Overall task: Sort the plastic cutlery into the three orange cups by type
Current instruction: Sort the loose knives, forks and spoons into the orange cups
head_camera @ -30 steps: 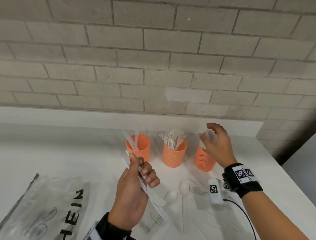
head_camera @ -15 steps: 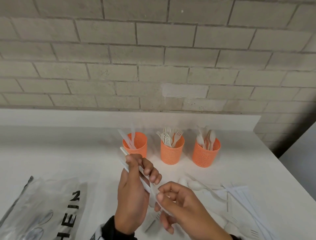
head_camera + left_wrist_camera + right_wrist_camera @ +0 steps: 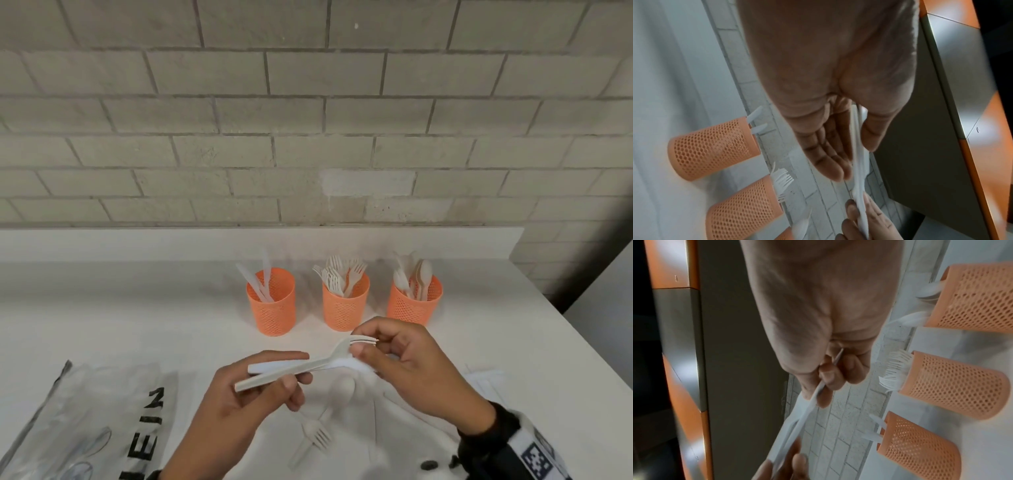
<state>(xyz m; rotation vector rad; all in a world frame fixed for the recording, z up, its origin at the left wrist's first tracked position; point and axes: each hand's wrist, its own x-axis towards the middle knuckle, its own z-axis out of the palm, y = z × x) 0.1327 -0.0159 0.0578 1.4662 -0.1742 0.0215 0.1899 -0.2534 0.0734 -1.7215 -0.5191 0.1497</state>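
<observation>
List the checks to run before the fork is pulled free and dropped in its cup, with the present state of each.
1. Right hand pinches the fork near its tines: ok.
2. Left hand holds the rest of the bundle: ok.
3. Fork clear of the other pieces in the bundle: not ok, the handles overlap.
4. Fork cup, the middle one, upright and reachable: ok.
5. Room left in that cup: cannot tell.
6. Loose fork on the table, yet to sort: not ok.
</observation>
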